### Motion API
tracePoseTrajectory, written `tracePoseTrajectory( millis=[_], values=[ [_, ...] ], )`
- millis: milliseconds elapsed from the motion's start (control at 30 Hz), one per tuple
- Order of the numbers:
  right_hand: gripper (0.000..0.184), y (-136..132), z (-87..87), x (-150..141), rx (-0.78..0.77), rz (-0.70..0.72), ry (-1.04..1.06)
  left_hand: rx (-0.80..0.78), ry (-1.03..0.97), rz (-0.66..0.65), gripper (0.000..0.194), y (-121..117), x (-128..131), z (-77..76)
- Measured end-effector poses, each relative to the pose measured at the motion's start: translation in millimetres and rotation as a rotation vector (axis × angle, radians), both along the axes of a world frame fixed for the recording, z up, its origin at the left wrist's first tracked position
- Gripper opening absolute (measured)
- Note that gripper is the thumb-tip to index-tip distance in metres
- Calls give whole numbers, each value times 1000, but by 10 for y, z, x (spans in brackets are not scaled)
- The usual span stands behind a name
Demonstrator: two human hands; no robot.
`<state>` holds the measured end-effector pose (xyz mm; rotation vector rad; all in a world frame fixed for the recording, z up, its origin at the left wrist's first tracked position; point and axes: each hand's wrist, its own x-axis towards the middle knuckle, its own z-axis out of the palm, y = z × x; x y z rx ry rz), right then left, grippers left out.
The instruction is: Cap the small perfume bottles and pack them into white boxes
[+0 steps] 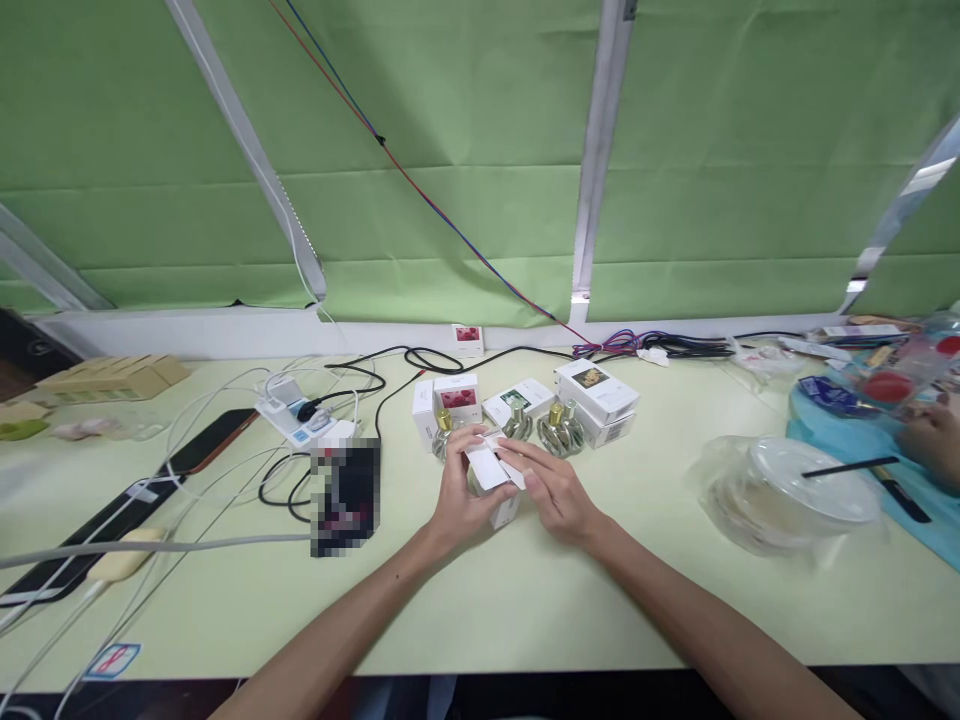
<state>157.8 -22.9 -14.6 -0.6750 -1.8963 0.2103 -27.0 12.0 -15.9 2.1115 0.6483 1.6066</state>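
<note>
A small white carton (489, 466) with its top flaps raised stands on the table between my two hands. My left hand (459, 482) is wrapped around its left side, thumb across the front. My right hand (553, 488) has its fingers pressed on the flaps at the right. Just behind are glass perfume bottles: one with a gold cap (444, 422) at the left, a silver-capped bottle (517, 424) in the middle, and a cluster of bottles (561, 432) at the right. The inside of the carton is hidden.
Behind the bottles lie white boxes with a red picture (459, 398), a green picture (517, 400) and a yellow picture (597, 390). Cables and a power strip (296, 418) occupy the left. At right sit a bagged plastic bowl (795, 495) and another person's hand (930, 440).
</note>
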Motion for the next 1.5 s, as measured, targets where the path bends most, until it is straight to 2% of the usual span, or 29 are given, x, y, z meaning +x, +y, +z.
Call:
tracePoseTrajectory(
  millis=[900, 1500],
  values=[
    [44, -29, 29, -7, -76, 42, -33, 58, 73, 45, 70, 1, -29, 31],
    [46, -32, 21, -26, -73, 58, 33, 74, 53, 102, 56, -33, 1, 58]
  ],
)
